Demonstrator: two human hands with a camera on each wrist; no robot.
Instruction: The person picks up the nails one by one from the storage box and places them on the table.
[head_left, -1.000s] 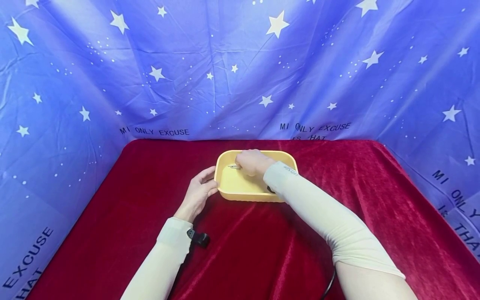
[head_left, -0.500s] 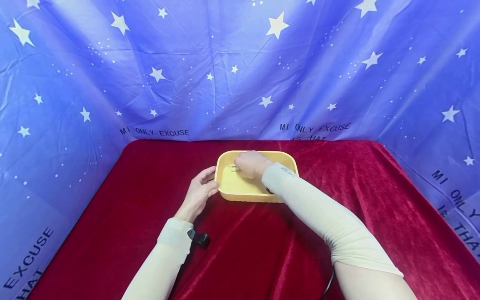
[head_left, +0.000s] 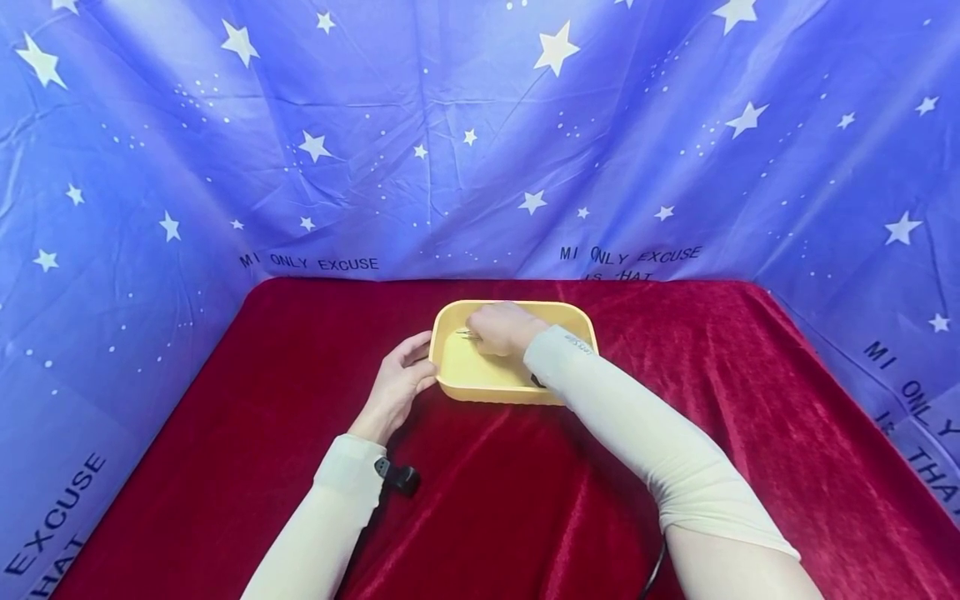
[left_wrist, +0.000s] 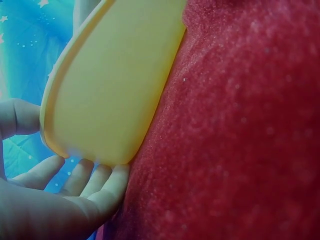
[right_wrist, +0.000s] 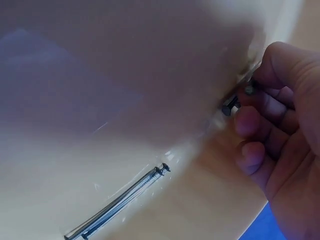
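A yellow rectangular box [head_left: 480,395] stands on the red cloth. My left hand [head_left: 397,383] rests at its left end; in the left wrist view the thumb touches the rim and fairly straight fingertips [left_wrist: 82,172] meet the end wall. Inside the box, my right hand [head_left: 498,327] has its fingers curled low by the far wall. The right wrist view shows its thumb and forefinger pinching a metal nail [right_wrist: 249,90], with another nail head [right_wrist: 227,109] beside the fingertips. Two more nails [right_wrist: 120,202] lie side by side on the box floor.
Red velvet cloth [head_left: 480,517] covers the table around the box. A blue star-printed curtain [head_left: 480,192] hangs behind and at both sides. A black wrist camera [head_left: 401,477] sits on my left sleeve, and a dark cable [head_left: 655,571] runs beside the right arm.
My right hand has edged slightly left inside the box, staying low over the nails. The left hand and the box have kept their places.
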